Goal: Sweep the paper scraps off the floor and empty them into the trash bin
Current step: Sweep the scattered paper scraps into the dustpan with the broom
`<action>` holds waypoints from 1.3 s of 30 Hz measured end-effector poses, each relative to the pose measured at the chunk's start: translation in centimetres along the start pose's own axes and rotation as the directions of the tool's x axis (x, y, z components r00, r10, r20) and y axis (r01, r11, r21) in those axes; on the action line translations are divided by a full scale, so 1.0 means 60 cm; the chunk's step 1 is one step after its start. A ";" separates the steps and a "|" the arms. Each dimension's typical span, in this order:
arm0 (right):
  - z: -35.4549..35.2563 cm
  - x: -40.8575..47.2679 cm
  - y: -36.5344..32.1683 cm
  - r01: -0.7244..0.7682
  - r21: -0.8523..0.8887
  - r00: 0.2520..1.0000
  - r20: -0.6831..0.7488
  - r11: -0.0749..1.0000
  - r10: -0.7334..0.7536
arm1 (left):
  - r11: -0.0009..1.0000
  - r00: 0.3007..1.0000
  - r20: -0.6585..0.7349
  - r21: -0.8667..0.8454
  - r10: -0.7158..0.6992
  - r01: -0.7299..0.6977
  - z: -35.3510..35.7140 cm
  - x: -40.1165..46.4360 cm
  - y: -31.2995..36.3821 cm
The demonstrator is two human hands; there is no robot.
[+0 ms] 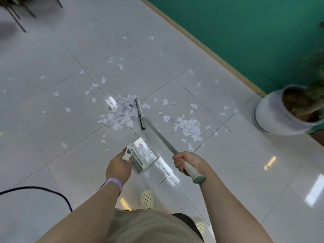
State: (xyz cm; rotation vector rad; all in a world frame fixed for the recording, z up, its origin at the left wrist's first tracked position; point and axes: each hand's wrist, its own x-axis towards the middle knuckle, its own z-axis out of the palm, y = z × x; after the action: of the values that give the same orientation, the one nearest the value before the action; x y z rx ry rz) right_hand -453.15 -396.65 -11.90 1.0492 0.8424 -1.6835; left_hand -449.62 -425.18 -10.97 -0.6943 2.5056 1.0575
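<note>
Gently: your right hand (184, 161) grips the pale-green long-handled broom (140, 114), left hand (119, 165) holds the clear plastic dustpan (142, 155); featherlight white paper scraps (122, 111) at 12 o'clock scatter easily.

**One head-worn view, tilted steeply down**

A single wide-angle camera looks from the person's head, forward and down past both forearms. The left hand (119, 165) and right hand (187, 162) sit low and close; beyond their grip the tiled floor (52, 120) stretches away, straight lines bowing toward the frame edges.
</note>
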 end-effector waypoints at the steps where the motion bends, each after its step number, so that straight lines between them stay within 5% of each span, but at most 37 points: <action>1: -0.008 -0.012 0.003 0.016 -0.014 0.999 -0.036 1.000 -0.016 | 1.000 1.000 0.002 -0.009 -0.004 0.004 0.006 0.003 0.008; 17: -0.329 -0.209 0.058 0.171 0.401 0.925 -0.380 0.900 -0.006 | 0.993 0.994 0.051 -0.079 0.092 -0.088 0.183 -0.019 0.203; 22: -0.389 -0.200 -0.001 0.065 0.147 0.849 -0.528 0.987 0.022 | 0.993 0.993 0.045 -0.056 0.111 -0.109 0.234 -0.040 0.262; 27: -0.331 -0.162 -0.015 -0.128 -0.063 0.902 -0.423 0.990 0.089 | 0.998 0.996 -0.054 -0.025 0.064 -0.066 0.256 -0.068 0.282; 35: -0.277 -0.099 -0.146 -0.141 -0.145 0.986 -0.110 0.979 0.126 | 0.998 0.979 -0.196 0.006 -0.062 0.064 0.224 -0.091 0.230; 39: -0.275 -0.095 -0.240 -0.156 -0.025 0.985 0.075 0.987 0.157 | 0.990 0.951 -0.273 -0.047 -0.143 0.135 0.212 -0.101 0.224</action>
State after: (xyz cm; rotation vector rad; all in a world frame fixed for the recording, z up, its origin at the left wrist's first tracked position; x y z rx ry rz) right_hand -461.38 -375.56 -12.23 1.0054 0.7067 -1.5700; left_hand -450.60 -405.86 -8.90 -1.0769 2.6271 1.0065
